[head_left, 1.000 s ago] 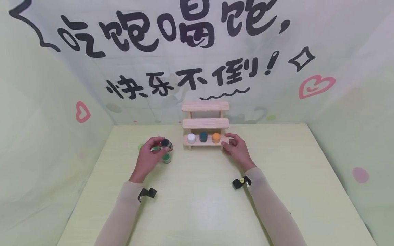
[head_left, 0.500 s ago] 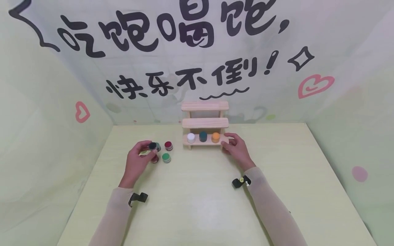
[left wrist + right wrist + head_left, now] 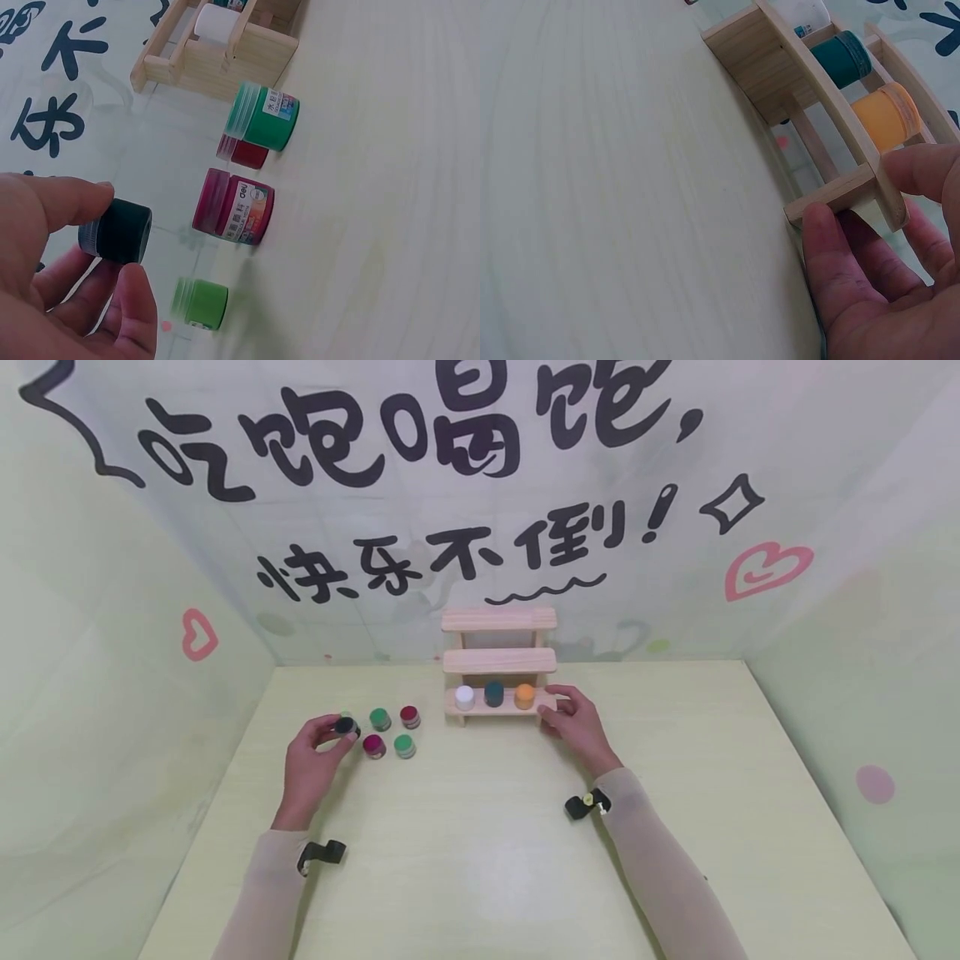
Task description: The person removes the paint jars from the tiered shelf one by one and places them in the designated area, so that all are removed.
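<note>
My left hand (image 3: pixel 307 772) pinches a small dark paint jar (image 3: pixel 124 231) between thumb and fingers, at the left end of a group of jars. Near it stand a magenta jar (image 3: pixel 234 206), a light green jar (image 3: pixel 206 304), a green jar (image 3: pixel 380 719), a red jar (image 3: pixel 409 717) and another green jar (image 3: pixel 405 746). At the right end of a three-step wooden rack (image 3: pixel 500 660), my right hand (image 3: pixel 577 727) grips the lowest step. On that step sit a white jar (image 3: pixel 465 697), a dark teal jar (image 3: pixel 494 694) and an orange jar (image 3: pixel 886 118).
The pale wood-grain table (image 3: pixel 495 852) reaches back to a printed cloth (image 3: pixel 375 635) with black lettering. The rack stands close to this cloth, its upper two steps bare. Cloth walls also rise on the left and right.
My left hand has moved left with the dark jar, away from the rack and past the other jars, uncovering several of them. The right hand stays at the rack's end.
</note>
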The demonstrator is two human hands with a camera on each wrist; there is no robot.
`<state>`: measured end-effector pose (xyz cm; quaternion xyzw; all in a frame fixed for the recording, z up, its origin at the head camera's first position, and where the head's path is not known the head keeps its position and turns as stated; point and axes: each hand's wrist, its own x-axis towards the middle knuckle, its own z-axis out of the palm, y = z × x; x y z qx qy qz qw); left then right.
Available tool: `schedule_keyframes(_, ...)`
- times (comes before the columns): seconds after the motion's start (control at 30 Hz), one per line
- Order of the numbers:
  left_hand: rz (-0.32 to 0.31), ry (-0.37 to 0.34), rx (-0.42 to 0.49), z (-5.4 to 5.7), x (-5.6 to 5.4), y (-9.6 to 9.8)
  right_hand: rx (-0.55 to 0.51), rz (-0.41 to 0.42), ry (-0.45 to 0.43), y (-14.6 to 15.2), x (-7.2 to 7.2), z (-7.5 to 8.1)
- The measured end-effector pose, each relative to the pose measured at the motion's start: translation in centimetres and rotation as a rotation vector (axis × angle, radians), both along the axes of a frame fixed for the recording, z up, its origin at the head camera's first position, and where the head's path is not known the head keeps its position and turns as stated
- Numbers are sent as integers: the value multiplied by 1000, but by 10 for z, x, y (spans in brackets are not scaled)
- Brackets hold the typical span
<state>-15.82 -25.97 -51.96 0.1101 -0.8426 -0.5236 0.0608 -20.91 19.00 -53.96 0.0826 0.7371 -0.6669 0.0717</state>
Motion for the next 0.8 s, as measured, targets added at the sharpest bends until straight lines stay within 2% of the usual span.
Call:
schedule_keyframes(0.2,35,-72,-17,-2,2,-9,-6,1,-3,0,0,-2)
schedule_keyframes(0.5,48,-191,-13,-7,4,-20,-16,4,9,-1,0,-2)
schedule_keyframes(0.8,36,-199,-56,-19,4,-25,-6,1,4,-1,-1,0)
